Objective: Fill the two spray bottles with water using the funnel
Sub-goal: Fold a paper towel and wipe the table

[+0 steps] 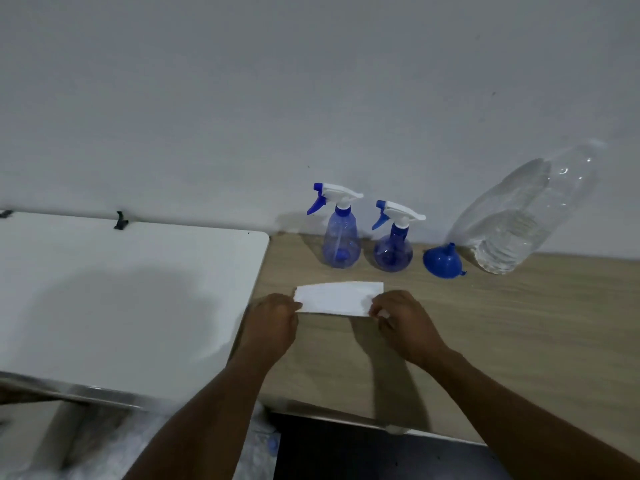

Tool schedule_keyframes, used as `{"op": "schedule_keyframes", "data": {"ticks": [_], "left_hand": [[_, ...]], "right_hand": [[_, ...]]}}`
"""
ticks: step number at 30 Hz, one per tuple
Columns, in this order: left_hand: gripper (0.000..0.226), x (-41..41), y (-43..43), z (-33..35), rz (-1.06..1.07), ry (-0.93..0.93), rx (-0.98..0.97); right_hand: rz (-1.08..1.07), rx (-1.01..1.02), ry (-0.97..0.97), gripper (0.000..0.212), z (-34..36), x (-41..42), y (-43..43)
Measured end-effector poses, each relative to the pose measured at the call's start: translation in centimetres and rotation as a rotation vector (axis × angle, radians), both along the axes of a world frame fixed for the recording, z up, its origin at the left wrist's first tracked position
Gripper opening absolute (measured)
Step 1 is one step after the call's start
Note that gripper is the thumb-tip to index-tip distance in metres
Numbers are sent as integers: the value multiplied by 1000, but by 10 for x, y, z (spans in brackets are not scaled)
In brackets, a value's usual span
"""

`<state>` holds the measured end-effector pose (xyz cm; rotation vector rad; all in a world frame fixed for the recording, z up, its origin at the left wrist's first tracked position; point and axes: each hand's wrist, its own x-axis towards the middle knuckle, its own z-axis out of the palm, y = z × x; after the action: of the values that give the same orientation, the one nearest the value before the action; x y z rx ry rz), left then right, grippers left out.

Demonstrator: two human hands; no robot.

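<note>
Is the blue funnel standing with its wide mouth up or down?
Down. The funnel rests on its wide rim on the wooden table, and its narrow spout points up.

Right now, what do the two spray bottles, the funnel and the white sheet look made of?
Taller spray bottle and rounder spray bottle: translucent blue plastic, glossy; insides show through. Funnel: opaque blue plastic, smooth sheen. White sheet: likely paper or tissue, matte, thin; cannot tell which.
</note>
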<state>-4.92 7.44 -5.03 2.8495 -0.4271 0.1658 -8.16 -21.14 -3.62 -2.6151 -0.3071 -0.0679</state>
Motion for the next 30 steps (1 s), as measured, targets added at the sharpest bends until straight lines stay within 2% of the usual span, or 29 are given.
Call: {"op": "schedule_keyframes", "data": {"ticks": [2, 4, 9, 12, 16, 19, 21, 24, 26, 28, 30], "left_hand": [[37, -10, 1, -19, 6, 66, 156], [46, -16, 3, -27, 21, 98, 195], [52, -15, 11, -25, 74, 77, 33], [52, -14, 17, -23, 116, 85, -35], [53, -13, 20, -24, 157, 93, -58], [55, -16, 19, -24, 148, 87, -59], [56, -17, 19, -23, 149, 93, -66], [56, -17, 21, -23, 146, 55, -73], [55, -15, 21, -22, 147, 44, -62], [54, -13, 18, -22, 152, 53, -69], [52, -11, 11, -21, 141, 47, -80]], "right_hand": [[35, -76, 30, 19, -24, -12, 0], [28, -107, 33, 19, -37, -20, 1], [-13, -269, -126, 23, -26, -21, 7], [63, -249, -213, 32, -15, 0, 25], [435, -311, -82, 56, -26, 34, 58], [579, -400, 25, 69, -48, 51, 68], [592, -418, 46, 74, -52, 59, 68], [564, -328, -38, 72, -46, 69, 70], [611, -346, -75, 70, -46, 76, 71], [636, -396, -48, 69, -54, 83, 66], [559, -404, 11, 68, -60, 84, 58]]}}
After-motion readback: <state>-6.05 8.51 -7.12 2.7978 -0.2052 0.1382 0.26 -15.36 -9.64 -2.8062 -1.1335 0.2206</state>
